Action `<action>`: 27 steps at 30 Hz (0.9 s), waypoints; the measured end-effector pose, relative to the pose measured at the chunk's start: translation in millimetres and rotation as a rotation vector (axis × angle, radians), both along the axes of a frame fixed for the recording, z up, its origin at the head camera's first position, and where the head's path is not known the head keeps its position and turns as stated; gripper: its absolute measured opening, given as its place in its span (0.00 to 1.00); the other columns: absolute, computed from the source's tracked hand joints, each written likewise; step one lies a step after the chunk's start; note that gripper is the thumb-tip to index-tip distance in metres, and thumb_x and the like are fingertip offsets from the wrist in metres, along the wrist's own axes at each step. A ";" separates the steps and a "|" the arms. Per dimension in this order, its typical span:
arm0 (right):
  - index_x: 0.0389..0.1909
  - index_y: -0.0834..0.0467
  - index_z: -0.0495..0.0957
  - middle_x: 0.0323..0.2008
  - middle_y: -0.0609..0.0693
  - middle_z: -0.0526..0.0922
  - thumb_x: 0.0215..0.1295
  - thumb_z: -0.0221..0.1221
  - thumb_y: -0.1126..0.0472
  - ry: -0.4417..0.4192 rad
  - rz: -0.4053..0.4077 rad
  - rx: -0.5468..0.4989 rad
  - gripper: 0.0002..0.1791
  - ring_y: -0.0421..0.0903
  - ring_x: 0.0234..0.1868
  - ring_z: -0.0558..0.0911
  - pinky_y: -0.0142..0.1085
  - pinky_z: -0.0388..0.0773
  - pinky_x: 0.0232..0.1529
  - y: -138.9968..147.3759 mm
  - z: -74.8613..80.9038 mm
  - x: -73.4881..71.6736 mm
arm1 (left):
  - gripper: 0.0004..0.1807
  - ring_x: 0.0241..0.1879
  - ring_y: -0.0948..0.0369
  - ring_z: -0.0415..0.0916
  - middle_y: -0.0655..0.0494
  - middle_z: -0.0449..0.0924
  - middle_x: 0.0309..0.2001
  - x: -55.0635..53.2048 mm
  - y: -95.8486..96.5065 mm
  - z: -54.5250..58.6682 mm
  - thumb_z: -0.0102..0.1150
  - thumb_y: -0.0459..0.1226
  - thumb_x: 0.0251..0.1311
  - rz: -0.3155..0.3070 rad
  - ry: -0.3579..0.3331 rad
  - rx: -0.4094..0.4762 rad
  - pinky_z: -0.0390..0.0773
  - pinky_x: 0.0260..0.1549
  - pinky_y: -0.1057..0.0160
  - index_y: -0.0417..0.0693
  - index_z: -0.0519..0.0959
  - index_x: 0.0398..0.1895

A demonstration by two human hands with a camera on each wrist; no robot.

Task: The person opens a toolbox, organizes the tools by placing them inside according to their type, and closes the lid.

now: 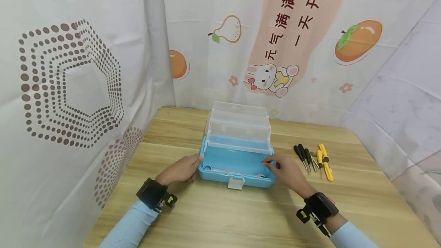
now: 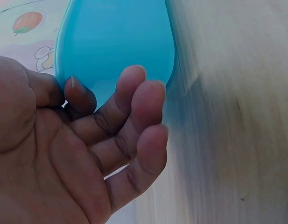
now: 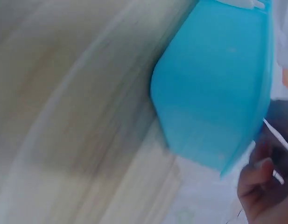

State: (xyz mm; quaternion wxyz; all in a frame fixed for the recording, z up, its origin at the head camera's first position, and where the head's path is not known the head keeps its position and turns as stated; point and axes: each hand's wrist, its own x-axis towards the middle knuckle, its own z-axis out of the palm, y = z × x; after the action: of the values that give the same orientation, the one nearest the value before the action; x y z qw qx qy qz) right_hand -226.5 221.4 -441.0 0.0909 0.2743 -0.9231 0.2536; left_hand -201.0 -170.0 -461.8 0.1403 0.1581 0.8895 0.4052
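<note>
A light blue toolbox (image 1: 220,181) stands open on the table, its clear tiered trays (image 1: 239,129) raised at the back. Inside, along the front wall, lies a silver combination wrench (image 1: 227,172). My left hand (image 1: 180,169) holds the box's left end; in the left wrist view the thumb is at the rim and three other fingers (image 2: 148,102) extend by the outer wall. Over the right rim reaches my right hand (image 1: 287,171), its fingers loosely bent above the inside of the box, with nothing visible between them. In the right wrist view the box wall partly hides that hand.
To the right of the box lie several black-handled screwdrivers (image 1: 301,152) and yellow-handled screwdrivers (image 1: 324,160). A white latch (image 1: 236,183) hangs at the box front. Printed curtains (image 1: 206,75) close off the wooden table (image 1: 206,217) at the back and sides.
</note>
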 end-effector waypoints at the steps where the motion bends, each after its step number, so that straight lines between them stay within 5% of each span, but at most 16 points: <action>1: 0.43 0.54 0.89 0.37 0.44 0.87 0.69 0.68 0.62 0.013 -0.034 -0.025 0.05 0.36 0.23 0.73 0.32 0.69 0.24 7.9 0.7 -1.5 | 0.22 0.20 0.59 0.72 0.52 0.77 0.23 -0.2 -0.2 0.5 0.31 0.49 0.85 0.002 0.001 -0.002 0.69 0.24 0.61 0.48 0.73 0.40; 5: 0.39 0.57 0.86 0.31 0.46 0.85 0.70 0.67 0.61 0.058 -0.195 -0.016 0.04 0.38 0.23 0.74 0.33 0.70 0.24 50.9 1.1 -9.2 | 0.22 0.20 0.58 0.73 0.52 0.77 0.23 -0.8 -1.4 2.0 0.31 0.49 0.85 0.006 0.014 -0.006 0.70 0.24 0.61 0.48 0.73 0.39; 11: 0.42 0.69 0.76 0.29 0.59 0.82 0.67 0.67 0.62 -0.091 -0.378 0.193 0.15 0.53 0.26 0.79 0.48 0.75 0.26 126.6 -7.2 -6.4 | 0.23 0.19 0.59 0.71 0.51 0.78 0.23 -0.8 -2.0 1.4 0.30 0.50 0.85 0.000 0.012 -0.004 0.69 0.22 0.62 0.49 0.73 0.38; 15: 0.45 0.75 0.68 0.30 0.67 0.81 0.66 0.66 0.60 -0.237 -0.437 0.293 0.23 0.59 0.29 0.81 0.54 0.77 0.28 161.9 -13.1 -2.5 | 0.23 0.19 0.60 0.71 0.52 0.77 0.22 -0.7 -2.2 0.2 0.30 0.50 0.85 -0.018 0.010 0.001 0.69 0.21 0.63 0.50 0.73 0.38; 19: 0.43 0.74 0.65 0.28 0.63 0.77 0.71 0.62 0.54 -0.378 -0.470 0.287 0.25 0.55 0.28 0.77 0.50 0.75 0.27 180.6 -21.3 -5.2 | 0.22 0.20 0.57 0.73 0.52 0.77 0.23 -0.6 -3.3 0.9 0.31 0.49 0.85 -0.026 0.006 0.000 0.70 0.22 0.62 0.49 0.72 0.38; 27: 0.37 0.69 0.64 0.24 0.55 0.68 0.77 0.50 0.39 -0.502 -0.502 0.252 0.32 0.51 0.24 0.71 0.42 0.67 0.24 199.6 -28.3 -15.9 | 0.22 0.20 0.58 0.72 0.52 0.77 0.22 -0.7 -2.7 0.7 0.31 0.49 0.85 -0.034 0.003 0.011 0.69 0.23 0.62 0.48 0.72 0.38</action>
State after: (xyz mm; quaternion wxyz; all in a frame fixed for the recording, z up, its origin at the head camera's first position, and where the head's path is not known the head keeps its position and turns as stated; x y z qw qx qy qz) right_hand -242.4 421.0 -469.2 -0.1134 -0.0220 -0.9791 0.1672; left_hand -201.7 -172.7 -461.1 0.1449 0.1745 0.8847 0.4073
